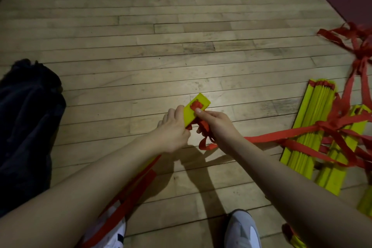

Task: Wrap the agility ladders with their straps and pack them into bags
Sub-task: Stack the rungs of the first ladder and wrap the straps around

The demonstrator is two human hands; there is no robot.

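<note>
Both hands raised over wooden plank floor [161, 26]. Left hand [173, 127] grips flat yellow plastic ladder rung [196, 109]; right hand [216, 125] pinches red fabric strap [261, 138] at rung slot. Strap trails right to stacked yellow rungs bundle [314, 127].

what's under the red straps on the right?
A stack of yellow ladder rungs lies on the wooden floor under the red straps. How the rungs are tied is hidden.

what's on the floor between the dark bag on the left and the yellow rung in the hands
In the head view, only bare wooden floor lies between the dark bag and the yellow rung; the left hand grips the rung's near edge.
</note>
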